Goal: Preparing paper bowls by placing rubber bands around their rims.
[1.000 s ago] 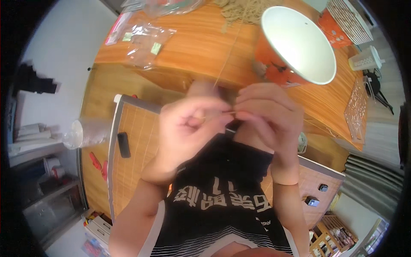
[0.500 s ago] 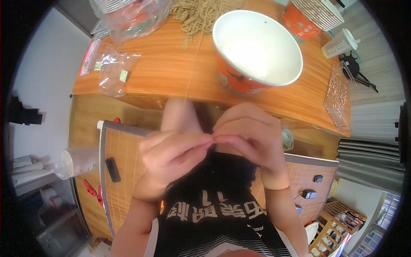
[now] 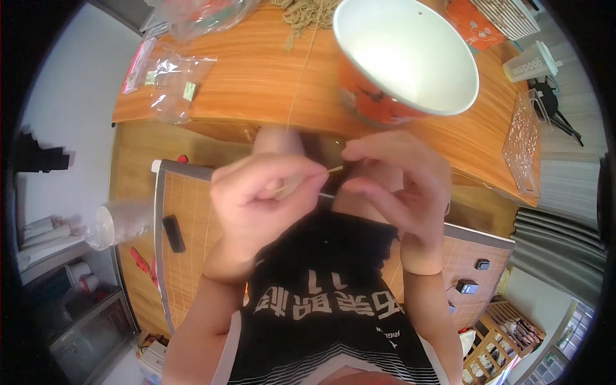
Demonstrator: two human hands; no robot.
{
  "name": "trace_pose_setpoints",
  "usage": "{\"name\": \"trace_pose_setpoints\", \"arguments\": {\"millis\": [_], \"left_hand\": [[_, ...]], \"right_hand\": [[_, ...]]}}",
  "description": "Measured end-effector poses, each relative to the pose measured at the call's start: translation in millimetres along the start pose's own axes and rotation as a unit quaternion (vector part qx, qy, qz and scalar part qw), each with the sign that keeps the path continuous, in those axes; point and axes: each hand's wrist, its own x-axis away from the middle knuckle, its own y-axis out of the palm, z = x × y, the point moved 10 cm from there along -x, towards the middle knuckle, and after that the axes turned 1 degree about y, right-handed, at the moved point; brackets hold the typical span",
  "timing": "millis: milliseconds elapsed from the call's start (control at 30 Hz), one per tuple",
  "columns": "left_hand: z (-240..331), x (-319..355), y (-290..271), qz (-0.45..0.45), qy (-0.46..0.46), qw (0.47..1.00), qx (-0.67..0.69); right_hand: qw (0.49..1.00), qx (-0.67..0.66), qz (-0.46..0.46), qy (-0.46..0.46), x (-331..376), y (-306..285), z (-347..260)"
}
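Observation:
My left hand (image 3: 266, 196) is closed in a pinch above my lap, gripping a thin tan cord (image 3: 300, 74). A short end of the cord sticks out past the thumb and fingertip, and a bit of it shows inside the curled palm. From the table's far side the cord runs down toward this hand, out of a heap of tan cord (image 3: 308, 18). Just right of the cord's end, my right hand (image 3: 410, 179) has its thumb and fingers apart with nothing between them. Beyond it on the table stands a large orange paper bucket (image 3: 362, 90) with a white inside.
On the wooden table (image 3: 250, 83) lie clear plastic bags (image 3: 172, 90) at left and a clear tray with small beads (image 3: 521, 144) at right. Stacked buckets (image 3: 478, 25) and a lidded cup (image 3: 530, 62) stand far right. A phone (image 3: 173, 234) lies on the mat at left.
My hands have come apart from a shared pinch. The right fingers have opened and moved right, while the left keeps hold of the cord. The whole view has shifted slightly.

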Motion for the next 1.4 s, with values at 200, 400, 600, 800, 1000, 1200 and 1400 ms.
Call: {"name": "trace_pose_setpoints", "arguments": {"millis": [200, 400, 600, 800, 1000, 1200, 1400], "left_hand": [[2.1, 0.5, 2.5, -0.011, 0.02, 1.0, 0.002], [6.2, -0.1, 5.8, -0.036, 0.033, 0.999, -0.008], [16.2, 0.6, 17.1, -0.062, 0.082, 0.995, -0.014], [19.2, -0.5, 19.0, -0.057, 0.073, 0.995, -0.036], [25.0, -0.3, 27.8, -0.051, 0.113, 0.991, -0.041], [6.9, -2.1, 11.2, 0.039, 0.048, 0.998, -0.019], [-0.8, -13.0, 36.3, 0.092, 0.034, 0.99, -0.103]], "right_hand": [[0.998, -0.015, -0.026, -0.062, -5.8, 8.6, -5.8], [0.997, 0.008, -0.017, -0.072, -1.2, 8.4, -7.2], [0.997, 0.031, -0.044, -0.059, 3.9, 11.8, -2.5], [0.998, -0.001, -0.058, -0.012, 7.0, 3.9, -0.3], [0.998, -0.005, -0.048, -0.028, 10.8, -7.6, 0.3], [0.992, 0.037, 0.111, 0.052, 15.9, -53.1, 7.9], [0.951, 0.257, 0.082, -0.149, -23.3, -89.7, -41.4]]}}
